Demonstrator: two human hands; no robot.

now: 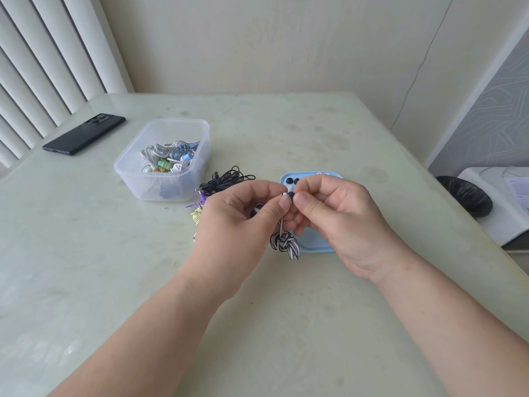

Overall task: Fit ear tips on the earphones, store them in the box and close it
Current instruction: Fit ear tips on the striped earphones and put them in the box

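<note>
the two hands meet above the table (86,267), just in front of the lid (313,245). the left hand (240,216) pinches a white earbud (284,194) between thumb and forefinger, its nozzle facing right. the right hand (332,216) pinches a black tip (290,195) the same way, held right against that nozzle. bud and tip lie on a roughly level left-to-right line, so the coming move looks like a straight push of the right hand toward the left along it. fingers hide the joint, so it cannot be told whether the tip is seated. both hands' other fingers are curled in.

the striped cord (284,243) hangs down from the left grip, its knotted bundle dangling between the wrists over the lid's near edge. spare tips (289,181) sit on the lid's far end, just beyond the right hand's fingers.

the box (128,173) stands open to the left and farther off, with coiled earphones inside; the left hand is the nearer one to it. loose sets (226,179) lie between box and left hand.
</note>
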